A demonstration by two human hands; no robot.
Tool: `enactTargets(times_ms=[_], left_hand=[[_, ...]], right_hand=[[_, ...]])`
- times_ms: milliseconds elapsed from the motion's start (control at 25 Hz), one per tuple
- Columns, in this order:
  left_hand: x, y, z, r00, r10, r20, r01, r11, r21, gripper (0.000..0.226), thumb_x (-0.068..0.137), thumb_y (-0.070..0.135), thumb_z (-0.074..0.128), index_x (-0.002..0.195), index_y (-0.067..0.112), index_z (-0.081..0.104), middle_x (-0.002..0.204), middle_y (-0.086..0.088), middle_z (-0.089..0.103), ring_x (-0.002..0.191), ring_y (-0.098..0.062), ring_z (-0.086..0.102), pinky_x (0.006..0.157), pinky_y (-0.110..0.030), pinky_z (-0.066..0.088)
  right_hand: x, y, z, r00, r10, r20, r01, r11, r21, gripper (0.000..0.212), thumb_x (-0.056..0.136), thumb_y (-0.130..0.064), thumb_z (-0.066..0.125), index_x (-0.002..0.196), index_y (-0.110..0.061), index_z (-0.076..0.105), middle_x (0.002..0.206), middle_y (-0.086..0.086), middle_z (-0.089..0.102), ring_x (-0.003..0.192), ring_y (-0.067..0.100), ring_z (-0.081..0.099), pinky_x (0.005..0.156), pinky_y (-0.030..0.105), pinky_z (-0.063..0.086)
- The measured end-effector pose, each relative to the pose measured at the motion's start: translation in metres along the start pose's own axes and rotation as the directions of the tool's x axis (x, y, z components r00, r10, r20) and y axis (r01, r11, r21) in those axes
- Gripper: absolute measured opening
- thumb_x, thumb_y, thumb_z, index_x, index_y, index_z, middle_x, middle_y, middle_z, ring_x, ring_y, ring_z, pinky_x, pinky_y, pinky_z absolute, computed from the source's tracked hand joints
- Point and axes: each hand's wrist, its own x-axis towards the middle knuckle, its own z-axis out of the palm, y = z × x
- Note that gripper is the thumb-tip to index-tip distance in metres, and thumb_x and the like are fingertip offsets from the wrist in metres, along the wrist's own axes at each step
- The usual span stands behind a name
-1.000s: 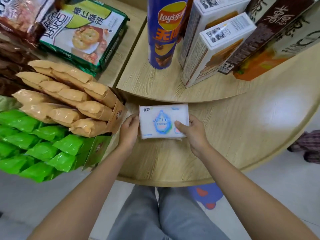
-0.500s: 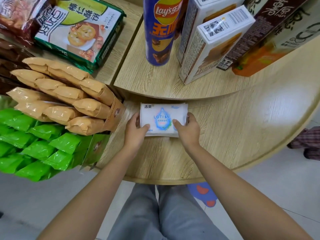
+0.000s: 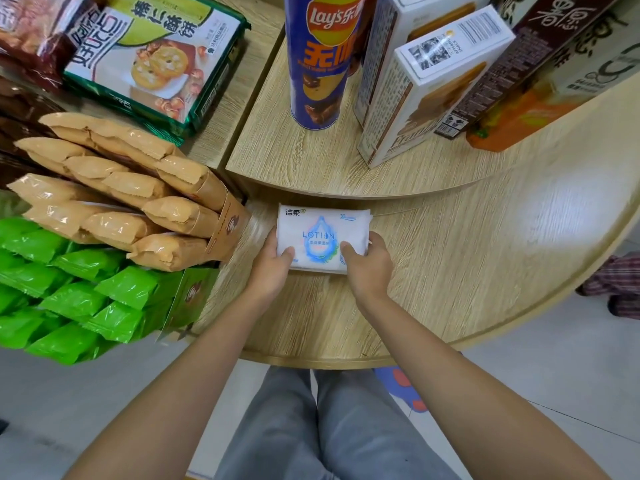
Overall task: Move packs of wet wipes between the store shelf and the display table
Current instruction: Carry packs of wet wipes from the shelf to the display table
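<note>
A white pack of wet wipes with a blue drop and the word LOTION lies on the lower tier of the round wooden display table, close under the upper tier's edge. My left hand grips its left end, thumb on top. My right hand grips its right end the same way. I cannot tell whether there is one pack or a stack under my fingers.
On the upper tier stand a blue Lay's can, white boxes and brown cartons. Left of the table are tan snack packs, green packs and a biscuit bag. Someone's leg shows at far right.
Both hands have pushed the pack of wet wipes a little farther in, toward the upper tier's edge, and it has come down to the table surface. My grip on both ends is unchanged.
</note>
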Motion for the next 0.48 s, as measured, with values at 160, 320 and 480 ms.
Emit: enactTargets(times_ms=[160, 320, 480], left_hand=[[-0.002, 0.006, -0.005, 1.0, 0.003, 0.023, -0.005, 0.998, 0.069, 0.045, 0.097, 0.01, 0.045, 0.141, 0.019, 0.037, 0.119, 0.009, 0.052, 0.111, -0.012, 0.051, 0.089, -0.025, 0.037], [-0.018, 0.016, -0.018, 0.991, 0.044, -0.127, -0.03, 0.994, 0.108, 0.045, 0.096, 0.016, 0.048, 0.141, 0.015, 0.038, 0.134, 0.0, 0.05, 0.122, -0.015, 0.048, 0.1, -0.03, 0.04], [-0.055, 0.016, -0.034, 0.969, 0.235, -0.077, -0.193, 0.913, 0.36, 0.024, 0.096, 0.016, 0.047, 0.118, 0.019, 0.058, 0.105, 0.002, 0.064, 0.086, -0.011, 0.058, 0.075, -0.027, 0.049]], right_hand=[[0.005, 0.004, -0.011, 0.996, -0.023, 0.082, 0.023, 1.0, -0.002, 0.042, 0.085, -0.023, 0.066, 0.122, -0.011, 0.051, 0.104, 0.006, 0.067, 0.091, 0.021, 0.065, 0.083, 0.036, 0.053], [-0.003, 0.005, -0.041, 0.991, -0.112, 0.08, 0.116, 0.992, -0.053, 0.038, 0.089, -0.021, 0.061, 0.124, -0.007, 0.053, 0.106, 0.002, 0.059, 0.095, 0.014, 0.058, 0.087, 0.031, 0.05], [-0.03, 0.019, -0.084, 0.958, -0.263, 0.116, 0.282, 0.936, -0.208, 0.023, 0.093, -0.015, 0.053, 0.113, -0.007, 0.061, 0.097, 0.007, 0.066, 0.088, 0.02, 0.061, 0.087, 0.039, 0.05]])
